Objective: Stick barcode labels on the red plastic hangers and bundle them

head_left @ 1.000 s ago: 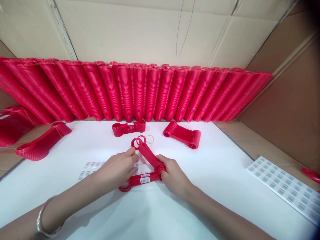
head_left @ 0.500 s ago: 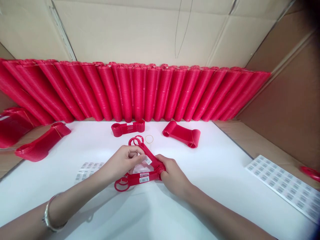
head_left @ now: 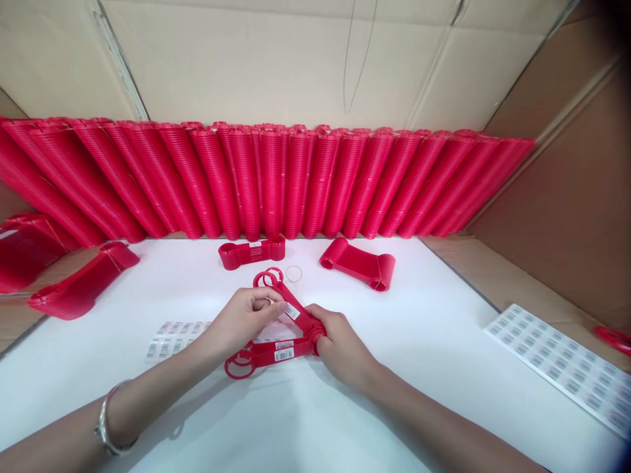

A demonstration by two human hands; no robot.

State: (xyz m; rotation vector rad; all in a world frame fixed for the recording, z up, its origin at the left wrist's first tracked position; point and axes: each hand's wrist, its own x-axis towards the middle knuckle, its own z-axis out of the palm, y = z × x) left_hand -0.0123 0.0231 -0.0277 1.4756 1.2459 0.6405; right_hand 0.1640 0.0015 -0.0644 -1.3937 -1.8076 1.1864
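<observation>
My right hand (head_left: 342, 341) is closed around the joined ends of several flat red plastic pieces with ring ends (head_left: 269, 355), which fan out to the left. White barcode labels (head_left: 284, 355) are on the lower pieces. On the upper piece lies another barcode label (head_left: 292, 311), and the thumb of my left hand (head_left: 254, 315) touches its left end. The fingers of that hand are curled in, partly hidden behind the thumb. Below my left wrist, a sheet of barcode labels (head_left: 165, 343) lies partly covered by the forearm.
A rubber band (head_left: 294, 273) lies behind the held pieces. Farther back are a labelled red stack (head_left: 252, 253) and a banded red stack (head_left: 359, 264). Another stack (head_left: 83, 282) lies left. Tall red stacks (head_left: 271, 184) line the cardboard wall. A label sheet (head_left: 562, 368) is at right.
My left thumb has drawn back slightly to the left, and more of the upper label shows, now lying along the red piece. My right hand keeps its grip almost unmoved.
</observation>
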